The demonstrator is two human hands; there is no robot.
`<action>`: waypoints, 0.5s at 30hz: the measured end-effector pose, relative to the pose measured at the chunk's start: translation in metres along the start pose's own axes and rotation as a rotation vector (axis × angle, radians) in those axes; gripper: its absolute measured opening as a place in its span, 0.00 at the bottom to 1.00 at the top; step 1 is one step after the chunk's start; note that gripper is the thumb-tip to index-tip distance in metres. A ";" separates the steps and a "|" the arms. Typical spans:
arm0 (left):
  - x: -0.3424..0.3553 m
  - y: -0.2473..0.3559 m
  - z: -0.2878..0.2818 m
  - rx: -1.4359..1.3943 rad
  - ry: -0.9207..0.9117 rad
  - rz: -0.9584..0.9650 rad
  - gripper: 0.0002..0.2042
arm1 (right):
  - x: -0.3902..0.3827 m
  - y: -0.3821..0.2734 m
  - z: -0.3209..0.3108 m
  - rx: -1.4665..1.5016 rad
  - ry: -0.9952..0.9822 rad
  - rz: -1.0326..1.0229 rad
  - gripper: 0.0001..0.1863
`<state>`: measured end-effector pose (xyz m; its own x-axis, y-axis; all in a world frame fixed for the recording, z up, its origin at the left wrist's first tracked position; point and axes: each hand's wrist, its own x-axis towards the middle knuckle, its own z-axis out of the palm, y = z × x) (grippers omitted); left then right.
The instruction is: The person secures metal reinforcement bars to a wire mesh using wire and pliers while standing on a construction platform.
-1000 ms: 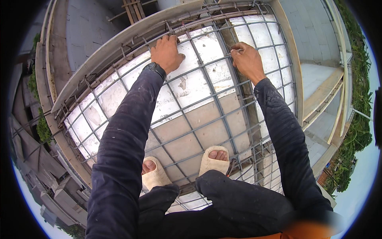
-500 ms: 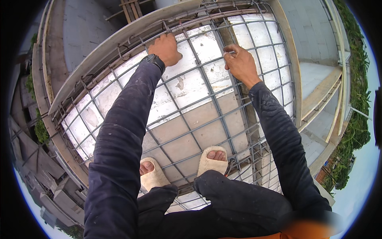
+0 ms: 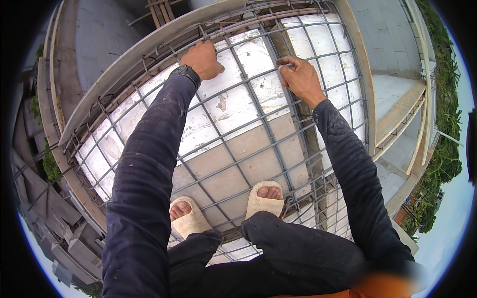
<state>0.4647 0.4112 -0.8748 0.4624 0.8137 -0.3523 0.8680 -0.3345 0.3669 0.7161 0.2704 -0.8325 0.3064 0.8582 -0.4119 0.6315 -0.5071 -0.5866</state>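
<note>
My left hand [image 3: 201, 60] is curled over the steel bars along the far edge of a rebar grid [image 3: 281, 167], thumb apart, fingertips partly hidden. My right hand [image 3: 301, 79] is pinched at a bar crossing over a dark gap between white panels; whatever is between its fingertips is too small to make out. The grid lies over the white panels [image 3: 223, 116] and a beige board [image 3: 213, 171]. Below, my sandalled feet [image 3: 188, 213] stand apart on the grid and board.
Curved formwork boards [image 3: 124, 59] edge the grid at the top and left, another board [image 3: 362, 59] at the right. Beyond them are lower grey surfaces [image 3: 392, 44], timber poles [image 3: 161, 12], stacked grey slabs at lower left and trees [image 3: 442, 149].
My right hand has shifted slightly up and left along the grid, fingers still pinched. My left hand stays at the far bars. The whole view has drifted slightly.
</note>
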 end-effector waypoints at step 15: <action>-0.039 0.002 0.009 0.053 0.230 0.041 0.33 | -0.009 -0.003 -0.014 -0.274 0.095 -0.167 0.18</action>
<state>0.4506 0.3746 -0.8683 0.4492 0.8839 -0.1301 0.8605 -0.3889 0.3290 0.7217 0.2654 -0.8173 0.2393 0.9379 -0.2512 0.8429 -0.3291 -0.4257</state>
